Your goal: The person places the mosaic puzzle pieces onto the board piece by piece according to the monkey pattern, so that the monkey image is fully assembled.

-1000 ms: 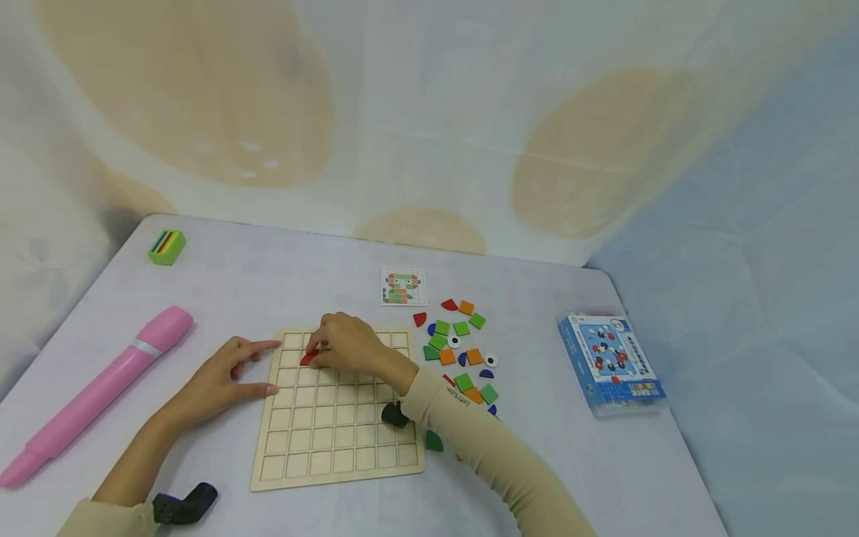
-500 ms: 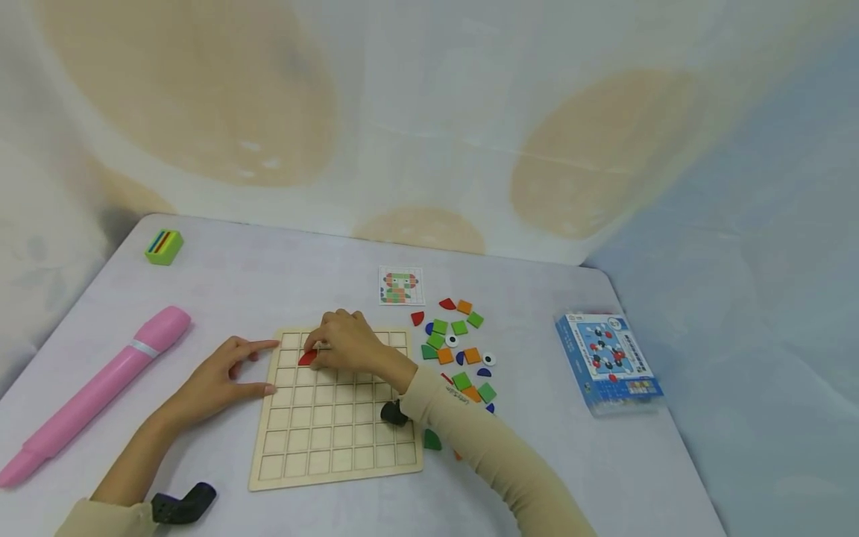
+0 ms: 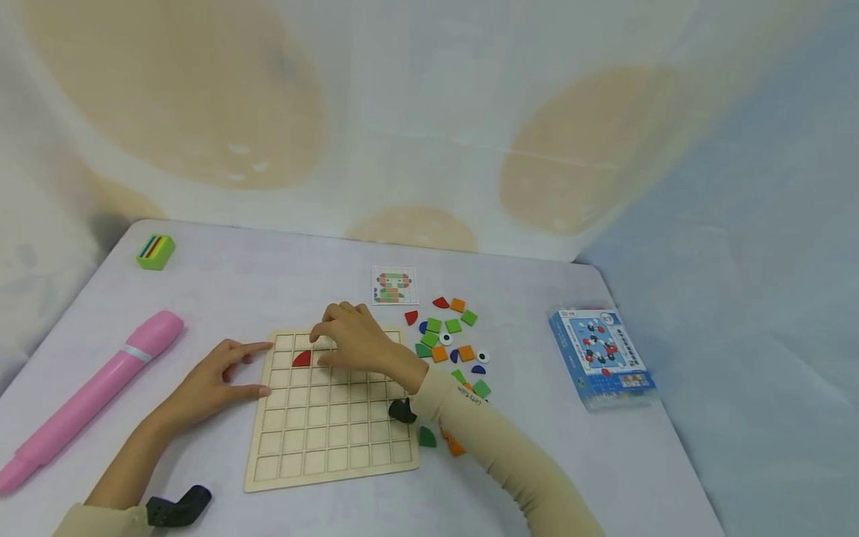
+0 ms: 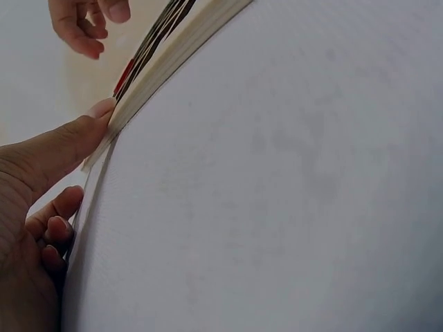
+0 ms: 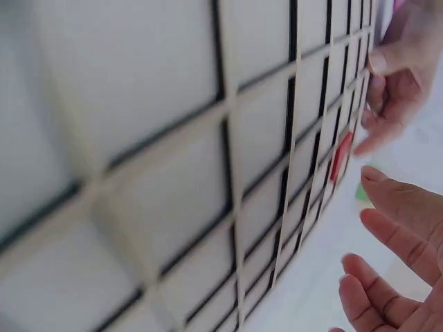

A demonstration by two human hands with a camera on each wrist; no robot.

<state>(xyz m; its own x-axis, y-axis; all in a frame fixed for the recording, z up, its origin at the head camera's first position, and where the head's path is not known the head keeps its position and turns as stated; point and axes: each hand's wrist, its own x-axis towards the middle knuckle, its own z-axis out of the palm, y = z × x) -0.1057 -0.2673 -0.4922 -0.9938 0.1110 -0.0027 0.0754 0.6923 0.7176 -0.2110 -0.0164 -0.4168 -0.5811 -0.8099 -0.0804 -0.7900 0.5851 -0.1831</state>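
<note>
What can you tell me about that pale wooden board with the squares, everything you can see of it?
The pale wooden board is flat and thin, squarish, with a plain border around rows of square cells divided by raised, dark-edged ridges. It lies on the whitish table, turned slightly. A red quarter-circle piece rests on it near its far left corner. The left hand has its thumb against the left edge; the right hand hovers over the far part, hiding some cells.

Tan-patched backdrop behind pale table

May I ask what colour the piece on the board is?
The piece is red, clearest in the head view.
</note>
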